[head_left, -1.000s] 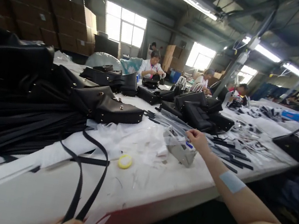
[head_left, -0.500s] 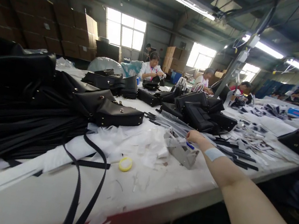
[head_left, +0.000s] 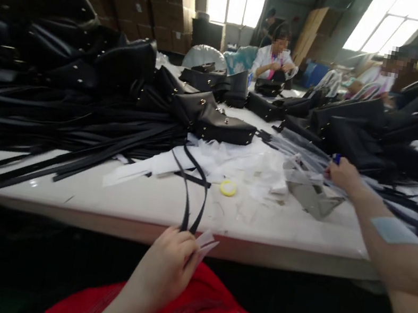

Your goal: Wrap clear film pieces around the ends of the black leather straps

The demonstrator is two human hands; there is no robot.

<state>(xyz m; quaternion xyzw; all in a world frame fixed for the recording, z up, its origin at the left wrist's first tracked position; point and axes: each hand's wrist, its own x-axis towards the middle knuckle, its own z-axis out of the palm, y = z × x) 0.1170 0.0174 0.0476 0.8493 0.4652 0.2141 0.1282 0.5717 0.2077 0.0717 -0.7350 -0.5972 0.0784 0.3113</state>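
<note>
1. The left hand (head_left: 172, 258), fingers curled tight at the near edge of the tabletop (head_left: 104, 200), grips a black strap (head_left: 203, 204) and a white slip (head_left: 207, 243); the strap loops away onto the surface.
2. Farther off to the right, the right hand (head_left: 343, 176) is closed on a small blue object (head_left: 336, 158), beside a grey metal holder (head_left: 316, 201).
3. Bare surface runs along the near edge, from black strips (head_left: 56, 124) at left to below the holder.
4. White scraps (head_left: 240, 162) and black bags (head_left: 228, 128) crowd the room beyond.
</note>
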